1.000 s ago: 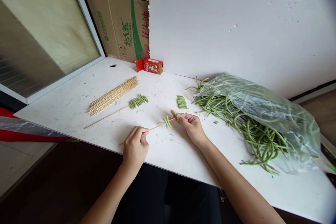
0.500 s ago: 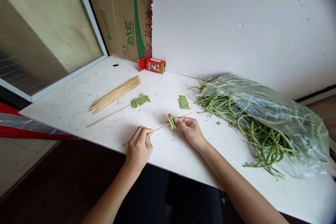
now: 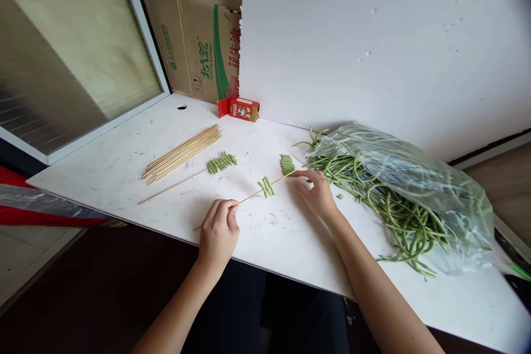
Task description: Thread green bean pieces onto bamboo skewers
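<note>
Pinched in my left hand (image 3: 219, 229) is a bamboo skewer (image 3: 249, 197), which slants up to the right above the table. A few short pieces of green bean (image 3: 266, 187) sit threaded across its middle. My right hand (image 3: 317, 193) is off those pieces, its thumb and fingers apart, beside the skewer's far tip. Just beyond its fingertips lies a neat row of cut bean pieces (image 3: 287, 164). A finished-looking skewer of bean pieces (image 3: 222, 162) rests on the table to the left.
A bundle of bare skewers (image 3: 182, 154) lies at the left. Long green beans (image 3: 409, 224) spill from a clear plastic bag (image 3: 464, 199) on the right. Behind are a small red box (image 3: 244, 109) and a cardboard carton (image 3: 194, 50). The white table (image 3: 290, 254) ends near my lap.
My right hand has let go of the threaded bean pieces and moved right and slightly up, toward the cut row. My left hand keeps its hold on the skewer. The view has shifted slightly.
</note>
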Motion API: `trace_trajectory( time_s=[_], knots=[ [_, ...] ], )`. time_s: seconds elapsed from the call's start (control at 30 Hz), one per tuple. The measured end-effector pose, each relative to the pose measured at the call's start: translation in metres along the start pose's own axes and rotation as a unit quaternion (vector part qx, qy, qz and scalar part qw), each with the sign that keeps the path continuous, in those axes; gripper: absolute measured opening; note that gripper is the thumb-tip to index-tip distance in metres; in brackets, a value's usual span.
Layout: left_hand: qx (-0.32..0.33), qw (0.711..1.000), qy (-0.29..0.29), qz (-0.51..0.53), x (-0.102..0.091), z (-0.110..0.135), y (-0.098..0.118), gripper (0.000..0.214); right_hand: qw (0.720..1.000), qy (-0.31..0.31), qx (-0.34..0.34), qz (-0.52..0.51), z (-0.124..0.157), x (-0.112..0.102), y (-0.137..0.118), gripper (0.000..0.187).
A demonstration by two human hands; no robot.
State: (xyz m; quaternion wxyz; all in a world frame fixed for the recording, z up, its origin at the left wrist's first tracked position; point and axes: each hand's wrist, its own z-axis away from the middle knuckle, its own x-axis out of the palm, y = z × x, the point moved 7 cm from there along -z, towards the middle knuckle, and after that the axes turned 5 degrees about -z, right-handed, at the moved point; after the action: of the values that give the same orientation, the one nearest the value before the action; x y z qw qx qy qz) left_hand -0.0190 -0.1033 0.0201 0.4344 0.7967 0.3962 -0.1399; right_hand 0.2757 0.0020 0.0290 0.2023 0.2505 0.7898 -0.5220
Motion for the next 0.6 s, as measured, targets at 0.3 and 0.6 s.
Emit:
trace_trajectory(
  time_s=[0.3,0.6],
  knots=[
    [-0.005,1.0,-0.005,0.01,0.003,-0.001,-0.002,0.014,0.965,-0.072,-0.114,0.223,-0.022,0.009,0.005,0.018],
    [0.001,1.0,-0.01,0.004,0.003,0.0,-0.002,0.013,0.96,-0.087,-0.105,0.243,-0.034,0.015,0.017,0.013]
  ],
)
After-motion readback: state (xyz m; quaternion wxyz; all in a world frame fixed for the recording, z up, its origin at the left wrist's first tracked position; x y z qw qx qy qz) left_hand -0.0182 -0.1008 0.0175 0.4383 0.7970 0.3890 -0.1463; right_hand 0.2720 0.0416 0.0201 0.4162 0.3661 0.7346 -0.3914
